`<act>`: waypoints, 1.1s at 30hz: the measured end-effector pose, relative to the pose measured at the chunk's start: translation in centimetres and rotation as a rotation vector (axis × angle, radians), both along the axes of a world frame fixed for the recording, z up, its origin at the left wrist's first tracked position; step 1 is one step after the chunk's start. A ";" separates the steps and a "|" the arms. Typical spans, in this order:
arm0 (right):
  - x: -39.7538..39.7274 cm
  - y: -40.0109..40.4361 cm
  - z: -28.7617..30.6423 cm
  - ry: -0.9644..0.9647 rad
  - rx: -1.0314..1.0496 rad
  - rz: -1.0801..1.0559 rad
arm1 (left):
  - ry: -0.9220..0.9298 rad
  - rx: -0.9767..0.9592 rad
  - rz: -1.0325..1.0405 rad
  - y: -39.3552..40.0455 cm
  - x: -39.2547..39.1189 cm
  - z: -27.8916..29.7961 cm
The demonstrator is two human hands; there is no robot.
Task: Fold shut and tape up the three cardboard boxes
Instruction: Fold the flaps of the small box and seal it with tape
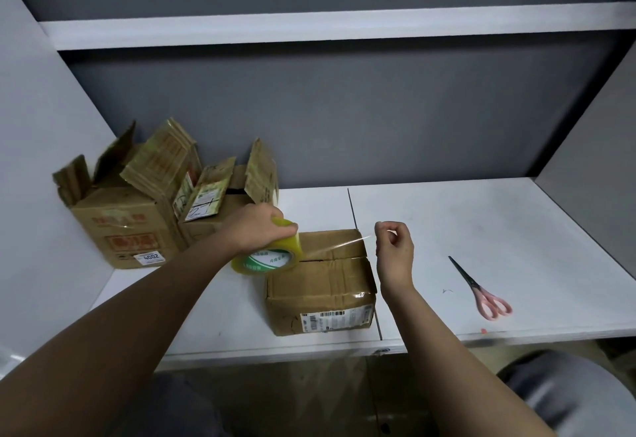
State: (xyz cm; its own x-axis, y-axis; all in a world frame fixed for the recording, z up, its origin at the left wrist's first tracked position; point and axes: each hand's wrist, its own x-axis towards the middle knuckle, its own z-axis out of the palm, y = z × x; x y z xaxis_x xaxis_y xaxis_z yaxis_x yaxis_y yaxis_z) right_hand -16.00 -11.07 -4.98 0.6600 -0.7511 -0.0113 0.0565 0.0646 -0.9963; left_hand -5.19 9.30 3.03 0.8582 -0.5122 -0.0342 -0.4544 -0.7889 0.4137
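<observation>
Clear tape strip [335, 245] faint; back boxes [161, 202] overlap.

I see pink-handled scissors [481, 290] lying closed on the white table [516, 230], beneath a white shelf [309, 32] on the grey wall [344, 120].

The left hand [256, 226] covers the top of the tape roll [270, 256], and the roll hides the near box's [320, 285] corner at 9 o'clock. The print on the roll's core is too small to read. The tape strip [335, 245] is nearly invisible where it crosses the box top. The right hand's [394, 250] fingertips curl inward, hiding the pinch on the strip's end. The label [337, 319] on the near box is too small to read. The middle box [220, 202] sits partly behind the left box [124, 223] and the left hand. Both forearms are cut off by the bottom edge. A grey shape [564, 392] at 5 o'clock is blurred.
</observation>
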 end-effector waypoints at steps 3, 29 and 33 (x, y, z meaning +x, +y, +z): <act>0.0 -0.3 0.1 0.014 -0.001 0.007 | 0.023 -0.019 -0.010 0.2 -0.1 0.0; -1.7 -1.9 2.1 -0.003 -0.010 0.276 | 0.064 -0.056 -0.015 0.4 0.3 -0.2; -1.9 -2.4 2.3 -0.027 -0.025 0.314 | 0.073 -0.063 -0.020 0.6 0.4 -0.3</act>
State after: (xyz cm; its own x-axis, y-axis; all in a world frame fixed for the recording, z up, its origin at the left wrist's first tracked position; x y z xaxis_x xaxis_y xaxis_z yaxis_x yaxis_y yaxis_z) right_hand -17.91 -13.49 -2.71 0.8596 -0.5104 0.0252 0.0640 0.0586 -0.9962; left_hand -4.82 9.88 2.72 0.8441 -0.5324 -0.0635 -0.4367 -0.7513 0.4949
